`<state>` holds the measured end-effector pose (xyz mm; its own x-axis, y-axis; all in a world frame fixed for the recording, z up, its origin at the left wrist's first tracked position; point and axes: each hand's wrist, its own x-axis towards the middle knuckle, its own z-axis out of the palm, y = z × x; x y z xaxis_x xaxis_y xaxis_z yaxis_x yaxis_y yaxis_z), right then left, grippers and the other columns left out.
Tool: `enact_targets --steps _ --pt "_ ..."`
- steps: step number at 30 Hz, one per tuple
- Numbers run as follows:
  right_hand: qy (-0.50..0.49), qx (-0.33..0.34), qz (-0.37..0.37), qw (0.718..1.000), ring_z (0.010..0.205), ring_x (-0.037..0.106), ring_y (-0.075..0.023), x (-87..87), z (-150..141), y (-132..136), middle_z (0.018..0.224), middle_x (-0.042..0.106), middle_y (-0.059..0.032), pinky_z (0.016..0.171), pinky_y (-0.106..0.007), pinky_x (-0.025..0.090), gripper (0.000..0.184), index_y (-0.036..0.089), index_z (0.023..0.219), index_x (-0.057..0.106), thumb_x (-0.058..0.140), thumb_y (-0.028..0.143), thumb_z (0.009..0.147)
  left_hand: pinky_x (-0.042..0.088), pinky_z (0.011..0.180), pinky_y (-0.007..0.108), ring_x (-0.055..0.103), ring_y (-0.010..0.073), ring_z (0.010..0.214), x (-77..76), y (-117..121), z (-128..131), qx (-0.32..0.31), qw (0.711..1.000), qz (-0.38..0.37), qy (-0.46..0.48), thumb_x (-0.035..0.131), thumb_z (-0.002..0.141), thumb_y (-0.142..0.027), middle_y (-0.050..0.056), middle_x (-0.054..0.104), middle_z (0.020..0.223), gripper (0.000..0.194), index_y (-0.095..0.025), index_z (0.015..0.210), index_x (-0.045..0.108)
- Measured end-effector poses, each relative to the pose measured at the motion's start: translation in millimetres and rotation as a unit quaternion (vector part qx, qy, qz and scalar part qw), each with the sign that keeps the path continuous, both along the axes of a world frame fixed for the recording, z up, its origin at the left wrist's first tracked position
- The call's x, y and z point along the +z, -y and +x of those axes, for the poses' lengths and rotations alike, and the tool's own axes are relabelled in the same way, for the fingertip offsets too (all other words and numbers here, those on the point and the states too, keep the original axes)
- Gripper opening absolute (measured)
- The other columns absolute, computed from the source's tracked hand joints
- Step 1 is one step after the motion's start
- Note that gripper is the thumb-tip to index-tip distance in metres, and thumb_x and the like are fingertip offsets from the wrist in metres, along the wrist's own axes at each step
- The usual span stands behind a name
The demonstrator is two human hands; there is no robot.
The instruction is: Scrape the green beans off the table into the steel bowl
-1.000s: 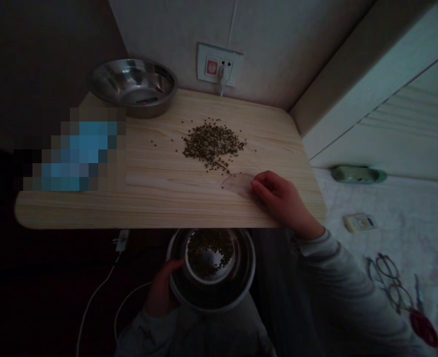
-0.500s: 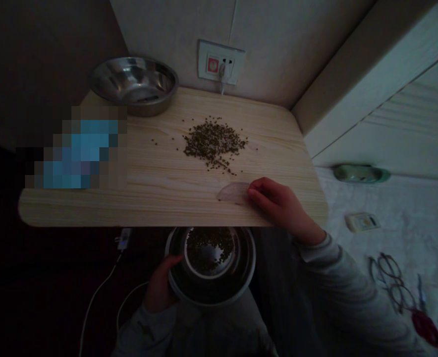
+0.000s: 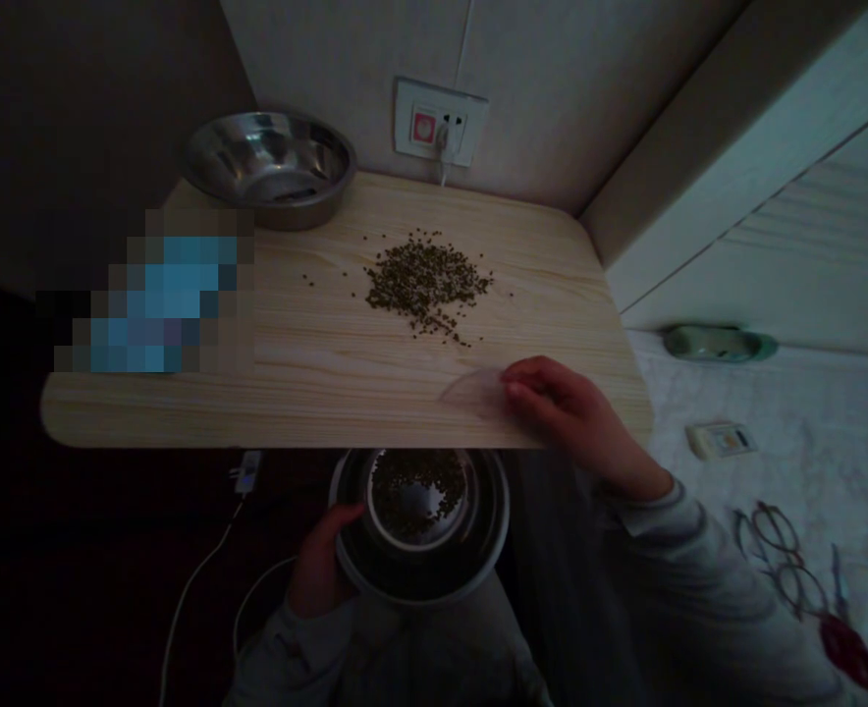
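Observation:
My right hand (image 3: 570,417) is over the front right of the wooden tabletop (image 3: 257,403), pinching a thin, see-through curved piece (image 3: 473,385) that looks like plastic. That piece lies low against the wood and is a little blurred. Just beyond it spreads a pile of small dark seeds or grains (image 3: 423,280). Below the table's front edge, my left hand (image 3: 320,565) grips the left rim of a round metal bowl (image 3: 441,581) at my lap, thumb on top and fingers hidden underneath. A smaller ring inside this bowl holds more dark grains (image 3: 411,481).
A wide steel basin (image 3: 287,211) stands at the table's back left, beside a blurred-out blue object (image 3: 176,295). On the wall is a socket (image 3: 441,123) with a plug. To the right, a green dish (image 3: 718,343), glasses (image 3: 787,560) and a red item (image 3: 848,651) lie on white cloth.
My right hand has shifted slightly right and towards me, drawing the see-through piece with it. The pile and the bowl in my left hand look the same.

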<state>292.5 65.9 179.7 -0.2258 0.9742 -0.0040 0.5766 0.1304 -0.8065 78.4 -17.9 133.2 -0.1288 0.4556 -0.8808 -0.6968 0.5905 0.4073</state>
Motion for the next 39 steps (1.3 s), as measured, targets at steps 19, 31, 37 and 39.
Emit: enact_targets --steps 19,31,37,39 --pt "0.007 -0.078 0.052 0.996 0.055 0.053 -0.0095 -10.0 1.3 -30.0 0.062 0.058 0.0015 0.053 -0.022 0.039 0.016 0.019 0.083 0.053 0.047 0.032 0.076 0.042 0.047 0.011 0.053 0.0065 0.043 8.7 3.0 6.3 -0.006 0.994 0.065 -0.090 0.048 0.061 -0.003 -0.002 0.060 0.042 0.029 -0.017 0.040 0.062" --pt "0.011 -0.058 0.046 0.997 0.054 0.051 -0.0085 -11.6 -9.4 -36.6 0.062 0.057 0.0018 0.053 -0.021 0.039 0.016 0.019 0.084 0.051 0.045 0.032 0.078 0.042 0.043 0.016 0.051 0.0086 0.038 25.7 -1.8 12.2 -0.018 0.998 0.027 -0.060 0.048 0.066 -0.006 -0.001 0.058 0.039 0.035 -0.019 0.037 0.061" --pt "0.019 -0.012 0.020 1.000 0.059 0.053 -0.0094 -3.3 -13.6 -16.8 0.065 0.058 0.0009 0.056 -0.021 0.040 0.015 0.018 0.083 0.052 0.046 0.031 0.077 0.042 0.042 0.015 0.051 0.0079 0.038 29.8 -3.9 16.7 -0.007 0.999 0.024 -0.028 0.044 0.068 -0.005 -0.001 0.058 0.038 0.039 -0.018 0.035 0.060" --pt "0.016 -0.014 0.017 1.000 0.061 0.054 -0.0095 -0.8 -10.1 -10.2 0.067 0.058 0.0007 0.057 -0.021 0.041 0.015 0.019 0.083 0.052 0.047 0.031 0.077 0.041 0.042 0.012 0.051 0.0060 0.038 26.9 -3.4 16.9 -0.004 0.999 0.030 -0.022 0.045 0.068 -0.004 -0.001 0.058 0.039 0.038 -0.018 0.035 0.060"
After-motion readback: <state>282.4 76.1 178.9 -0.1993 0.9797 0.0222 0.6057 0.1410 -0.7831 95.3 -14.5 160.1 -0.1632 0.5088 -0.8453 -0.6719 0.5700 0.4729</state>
